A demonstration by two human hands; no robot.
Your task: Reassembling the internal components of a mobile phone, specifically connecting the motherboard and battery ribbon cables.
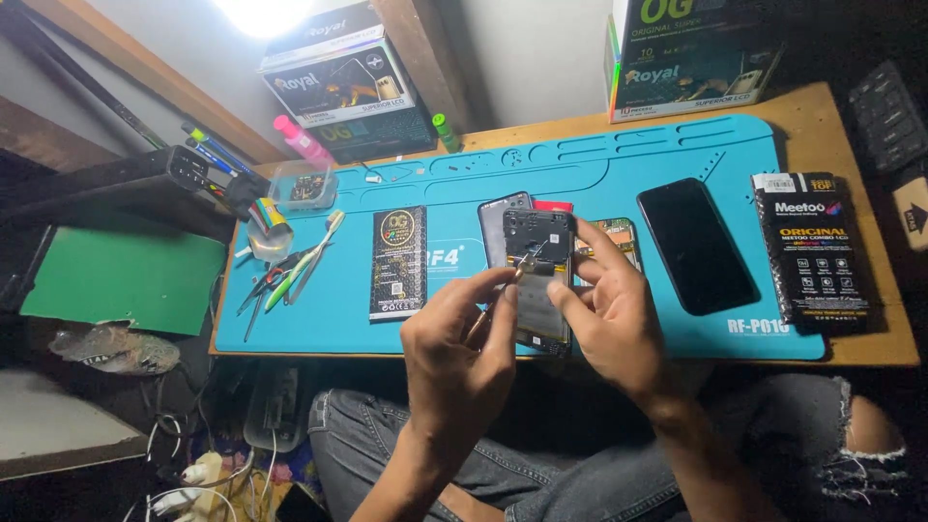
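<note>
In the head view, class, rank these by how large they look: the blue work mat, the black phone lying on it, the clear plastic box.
1. Blue work mat
2. Black phone
3. Clear plastic box

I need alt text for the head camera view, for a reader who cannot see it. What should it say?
Two bare hands work on an opened phone above a blue repair mat: the left hand holds a thin tool to it, and the right hand steadies it. A black screen panel, a battery pack and hand tools lie on the mat.
</note>
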